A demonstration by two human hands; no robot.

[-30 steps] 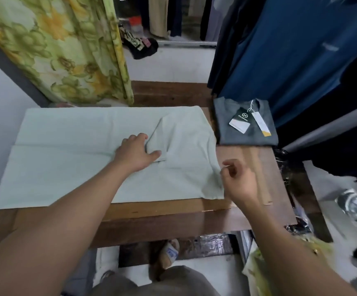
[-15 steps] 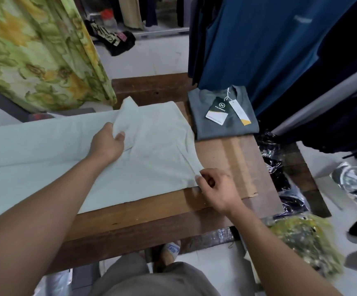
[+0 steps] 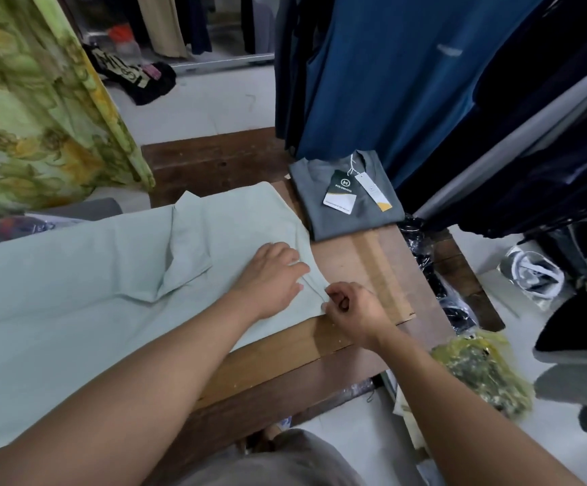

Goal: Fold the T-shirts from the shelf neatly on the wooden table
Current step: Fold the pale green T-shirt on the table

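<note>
At the near right corner of the pale green T-shirt (image 3: pixel 92 275), the right hand (image 3: pixel 353 310) has its fingers (image 3: pixel 336 292) curled, pinching the edge. Left hand (image 3: pixel 271 275) lies just beside it, fingers (image 3: pixel 290 256) straight, pressing the cloth flat (gripping nothing). Shirt is spread over the wooden table (image 3: pixel 365 261), one sleeve (image 3: pixel 187 247) folded in. Grey folded T-shirt (image 3: pixel 341 224) with tags (image 3: pixel 340 191) sits at the far right end.

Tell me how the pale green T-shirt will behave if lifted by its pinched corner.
Probably floppy: the pale green T-shirt lies flat with soft creases, so it should drape. Likely light: the right hand merely pinches its edge. It may slide on the wooden table; the left hand presses it down.
</note>
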